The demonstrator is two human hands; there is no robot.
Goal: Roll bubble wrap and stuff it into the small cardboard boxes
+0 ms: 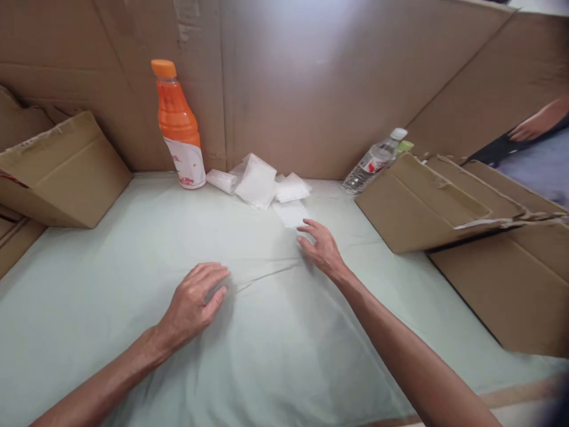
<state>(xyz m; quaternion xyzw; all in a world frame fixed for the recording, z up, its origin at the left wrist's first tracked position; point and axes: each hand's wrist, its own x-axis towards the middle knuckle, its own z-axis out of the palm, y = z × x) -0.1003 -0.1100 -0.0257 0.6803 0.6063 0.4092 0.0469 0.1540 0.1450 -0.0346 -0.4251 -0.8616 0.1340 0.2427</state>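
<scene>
My left hand is over the pale green cloth with nothing in it, its thumb apart from the fingers. Farther right, my right hand has its fingers apart and holds nothing; its fingertips are close to a flat white piece of bubble wrap. Behind that lie more pieces, among them a folded bubble wrap sheet and a rolled one. Left of them an orange drink bottle with an orange cap stands upright.
A clear water bottle leans by the cardboard boxes at right. Another open cardboard box sits at left. A tall cardboard wall closes off the back. Another person's hand shows at far right.
</scene>
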